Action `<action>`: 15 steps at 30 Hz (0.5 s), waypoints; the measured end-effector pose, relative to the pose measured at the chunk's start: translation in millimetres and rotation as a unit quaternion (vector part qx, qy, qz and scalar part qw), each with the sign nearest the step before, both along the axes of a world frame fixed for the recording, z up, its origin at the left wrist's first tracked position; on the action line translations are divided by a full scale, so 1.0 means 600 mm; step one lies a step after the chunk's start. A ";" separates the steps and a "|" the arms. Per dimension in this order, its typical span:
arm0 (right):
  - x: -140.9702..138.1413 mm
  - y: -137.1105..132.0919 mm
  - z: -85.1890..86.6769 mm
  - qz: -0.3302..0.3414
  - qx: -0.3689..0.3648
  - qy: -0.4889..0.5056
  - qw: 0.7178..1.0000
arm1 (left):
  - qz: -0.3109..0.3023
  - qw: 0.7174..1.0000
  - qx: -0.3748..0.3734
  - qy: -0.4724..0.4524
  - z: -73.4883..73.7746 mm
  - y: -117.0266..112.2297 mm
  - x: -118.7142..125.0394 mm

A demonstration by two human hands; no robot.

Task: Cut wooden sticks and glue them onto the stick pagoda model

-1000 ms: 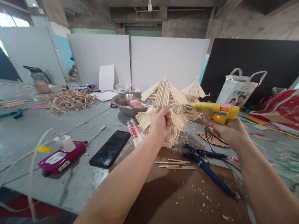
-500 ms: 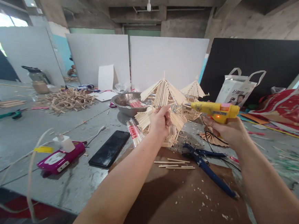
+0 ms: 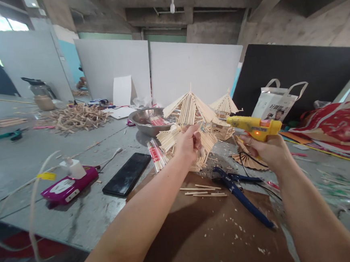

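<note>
My left hand [image 3: 188, 143] is closed in a pinch on a thin wooden stick, held against the stick-built pavilion model [image 3: 191, 109] in front of me. My right hand [image 3: 267, 150] grips a yellow glue gun [image 3: 253, 125] with its light glowing orange and its nozzle pointing left toward the model. A second, smaller stick roof [image 3: 225, 104] stands just behind. Loose sticks [image 3: 202, 190] lie on the brown board [image 3: 207, 233] below my arms.
Blue pliers [image 3: 242, 196] lie on the board's right. A black phone [image 3: 126, 174], a magenta power bank with a white charger [image 3: 68, 183], a steel bowl [image 3: 145, 121], a pile of stick offcuts [image 3: 77, 116] and a white bag [image 3: 277, 102] sit around.
The view has shifted slightly; my right hand and the glue gun have dropped and drifted a little to the right. My left hand keeps its pinch at the model.
</note>
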State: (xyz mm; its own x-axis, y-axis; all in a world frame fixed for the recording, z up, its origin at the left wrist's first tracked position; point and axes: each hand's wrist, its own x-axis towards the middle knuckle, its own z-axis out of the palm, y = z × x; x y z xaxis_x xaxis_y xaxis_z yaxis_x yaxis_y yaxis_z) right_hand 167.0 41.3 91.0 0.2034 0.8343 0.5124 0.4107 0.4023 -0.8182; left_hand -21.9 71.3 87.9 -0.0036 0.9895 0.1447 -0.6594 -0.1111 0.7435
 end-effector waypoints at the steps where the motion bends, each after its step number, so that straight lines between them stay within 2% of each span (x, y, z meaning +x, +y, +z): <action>1: 0.006 0.005 -0.002 -0.007 -0.017 0.009 1.000 | -0.010 1.000 -0.008 0.004 -0.002 -0.002 0.002; 4: 0.029 0.023 -0.012 -0.027 -0.036 0.041 0.998 | -0.017 0.999 -0.030 0.008 -0.008 -0.007 0.011; 6: 0.048 0.038 -0.022 -0.028 -0.038 0.071 0.996 | 0.002 1.000 -0.024 0.007 -0.011 -0.010 0.017; 10: 0.091 0.067 -0.052 -0.052 -0.108 0.140 0.983 | 0.045 0.998 0.043 0.028 -0.011 -0.020 0.026; 13: 0.124 0.080 -0.082 -0.098 -0.175 0.204 0.958 | 0.063 0.990 0.103 0.075 -0.009 -0.032 0.032; 15: 0.144 0.083 -0.102 -0.111 -0.202 0.205 0.951 | 0.070 0.981 0.138 0.119 -0.008 -0.041 0.035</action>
